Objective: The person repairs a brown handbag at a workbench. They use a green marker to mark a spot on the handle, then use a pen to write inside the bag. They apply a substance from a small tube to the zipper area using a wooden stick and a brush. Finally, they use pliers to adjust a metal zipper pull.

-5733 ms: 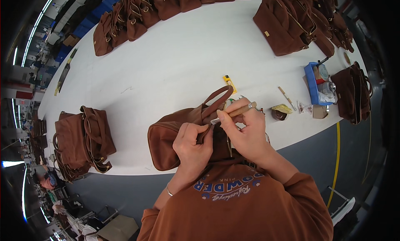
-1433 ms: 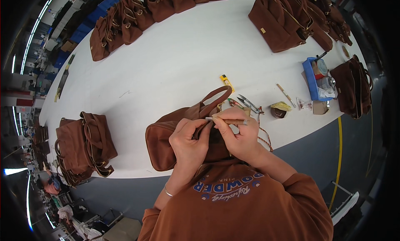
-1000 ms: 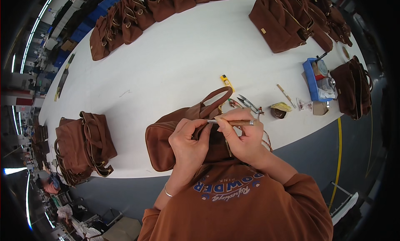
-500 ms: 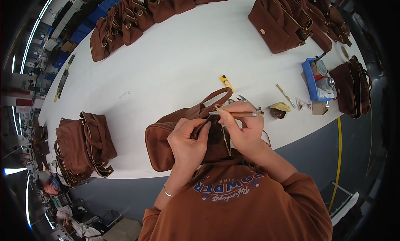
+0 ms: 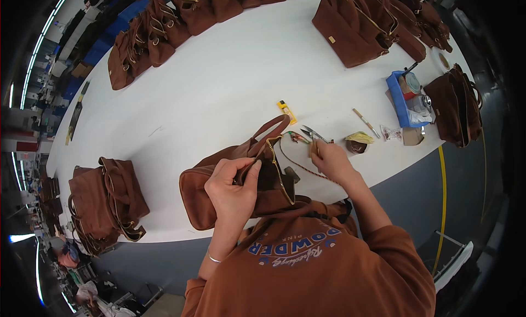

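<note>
A brown handbag [image 5: 200,199] lies tilted on the white table in front of me, its gold-toothed zipper [image 5: 282,174] undone and its handle [image 5: 272,129] standing up. My left hand [image 5: 233,188] is closed in a pinch on the bag's opening edge. To the right of the bag, my right hand [image 5: 332,162] is closed over the table beside metal scissors [image 5: 315,133]; a brownish piece shows at its fingertips, too hidden to name. A thin cord [image 5: 298,164] runs from near the bag toward my right wrist.
Beyond the bag lies a small yellow item [image 5: 286,112]. Rightward are a wooden-handled tool [image 5: 366,123], a small pot with yellow wrapping [image 5: 358,143], and a blue bin [image 5: 401,100] of containers. Brown bags stand at left [image 5: 109,199], far edge [image 5: 200,13] and right [image 5: 455,109].
My right hand has left the bag's opening, where it held a wooden-handled tool, and moved right to the scissors. The left hand keeps its pinch. The whole view has shifted slightly.
</note>
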